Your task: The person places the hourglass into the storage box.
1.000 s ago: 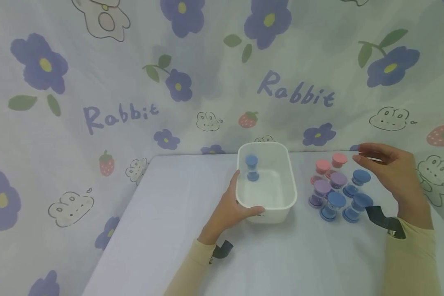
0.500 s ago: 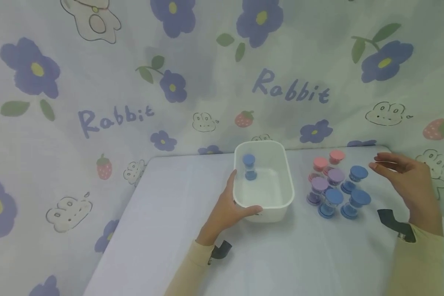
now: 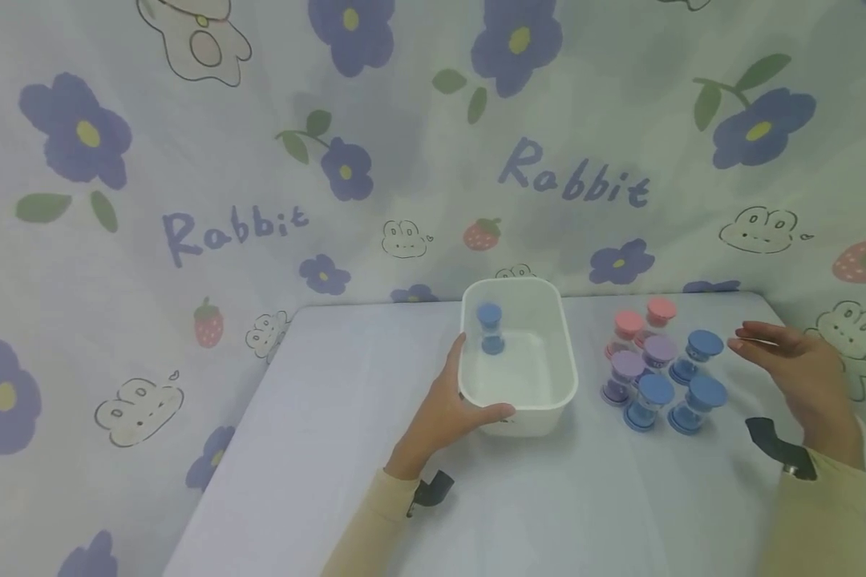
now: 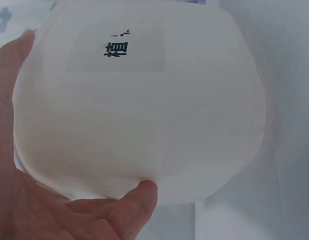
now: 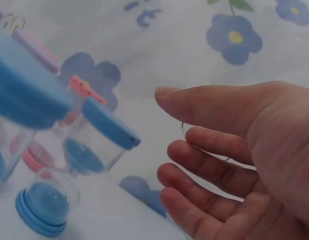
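Observation:
My left hand (image 3: 443, 413) grips the near left corner of a white plastic bin (image 3: 537, 421), with the thumb on its front wall and the fingers along its left side. Inside the bin, a blue hourglass (image 3: 490, 315) stands toward the back left. To the right of the bin, upright hourglasses form a cluster: two pink (image 3: 629, 324), two purple (image 3: 627, 366) and three blue (image 3: 707, 393). My right hand (image 3: 801, 370) hovers just right of the cluster, nearest to the back blue hourglass (image 3: 705, 345). Its fingers are loosely bent, with nothing between them and the thumb.
A white cloth covers the table (image 3: 332, 417). Right behind its back edge hangs a curtain (image 3: 418, 120) printed with flowers, rabbits and strawberries. A black camera mount sits on each wrist. A label (image 4: 117, 47) with dark characters shows on the bin in the left wrist view.
My right hand has moved rightward from behind the back blue hourglass, then down toward me to its right side. The left hand and the bin have stayed in place.

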The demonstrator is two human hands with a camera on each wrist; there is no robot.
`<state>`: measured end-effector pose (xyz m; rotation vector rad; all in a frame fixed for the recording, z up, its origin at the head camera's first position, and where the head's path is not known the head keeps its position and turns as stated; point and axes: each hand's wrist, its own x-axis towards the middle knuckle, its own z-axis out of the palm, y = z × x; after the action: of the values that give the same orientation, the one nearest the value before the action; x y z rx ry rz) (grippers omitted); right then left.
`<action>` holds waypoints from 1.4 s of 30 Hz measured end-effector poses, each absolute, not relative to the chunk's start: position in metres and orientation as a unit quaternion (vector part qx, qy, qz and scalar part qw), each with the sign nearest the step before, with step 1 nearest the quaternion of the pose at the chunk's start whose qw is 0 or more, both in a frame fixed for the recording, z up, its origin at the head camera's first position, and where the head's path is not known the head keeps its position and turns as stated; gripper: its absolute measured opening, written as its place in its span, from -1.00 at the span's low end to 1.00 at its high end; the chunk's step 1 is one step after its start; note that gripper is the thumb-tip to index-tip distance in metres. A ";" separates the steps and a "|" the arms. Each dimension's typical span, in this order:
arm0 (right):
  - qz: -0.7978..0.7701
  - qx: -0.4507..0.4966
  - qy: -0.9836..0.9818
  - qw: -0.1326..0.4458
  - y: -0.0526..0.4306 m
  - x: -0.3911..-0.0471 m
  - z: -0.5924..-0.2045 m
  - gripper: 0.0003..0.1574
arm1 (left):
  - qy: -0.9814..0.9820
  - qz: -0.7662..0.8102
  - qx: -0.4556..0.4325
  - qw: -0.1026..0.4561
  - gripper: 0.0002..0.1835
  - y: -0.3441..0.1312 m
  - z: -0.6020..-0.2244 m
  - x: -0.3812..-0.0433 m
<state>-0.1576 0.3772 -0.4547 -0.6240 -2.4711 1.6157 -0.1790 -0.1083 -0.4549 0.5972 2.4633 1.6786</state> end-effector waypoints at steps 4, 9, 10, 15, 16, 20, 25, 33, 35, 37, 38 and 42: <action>0.513 -0.198 -0.833 0.057 0.379 -0.161 -0.465 -0.05 | 0.809 0.552 0.200 0.045 0.33 -0.108 -0.455 -0.179; 0.522 -0.172 -0.834 0.044 0.380 -0.164 -0.474 -0.04 | 0.806 0.553 0.208 0.044 0.31 -0.108 -0.454 -0.179; 0.529 -0.166 -0.832 0.038 0.380 -0.164 -0.475 -0.02 | 0.805 0.554 0.208 0.045 0.32 -0.108 -0.454 -0.179; 0.527 -0.147 -0.837 0.007 0.382 -0.164 -0.480 0.08 | 0.799 0.559 0.213 0.052 0.32 -0.108 -0.454 -0.180; 0.521 -0.146 -0.841 0.000 0.382 -0.164 -0.481 0.10 | 0.799 0.560 0.213 0.054 0.32 -0.108 -0.454 -0.181; 0.500 -0.148 -0.853 -0.017 0.381 -0.168 -0.482 0.19 | 0.803 0.556 0.209 0.056 0.32 -0.108 -0.454 -0.180; 0.497 -0.140 -0.856 -0.033 0.377 -0.170 -0.482 0.24 | 0.810 0.548 0.205 0.051 0.34 -0.109 -0.453 -0.179; 0.510 -0.126 -0.851 -0.020 0.373 -0.168 -0.484 0.23 | 0.810 0.547 0.205 0.052 0.33 -0.108 -0.453 -0.178; 0.509 -0.126 -0.851 -0.015 0.373 -0.169 -0.484 0.23 | 0.810 0.548 0.205 0.052 0.33 -0.108 -0.453 -0.178; 0.510 -0.126 -0.851 -0.011 0.372 -0.169 -0.484 0.22 | 0.810 0.548 0.204 0.051 0.32 -0.108 -0.453 -0.178; 0.509 -0.125 -0.851 -0.010 0.372 -0.169 -0.484 0.22 | 0.810 0.548 0.203 0.050 0.33 -0.108 -0.453 -0.178; 0.500 -0.128 -0.856 -0.009 0.370 -0.170 -0.483 0.22 | 0.812 0.547 0.199 0.048 0.33 -0.108 -0.453 -0.178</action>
<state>-0.1701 0.3705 -0.4829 -0.4039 -2.7066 1.5809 -0.1777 -0.1079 -0.4531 0.6082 2.4752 1.6678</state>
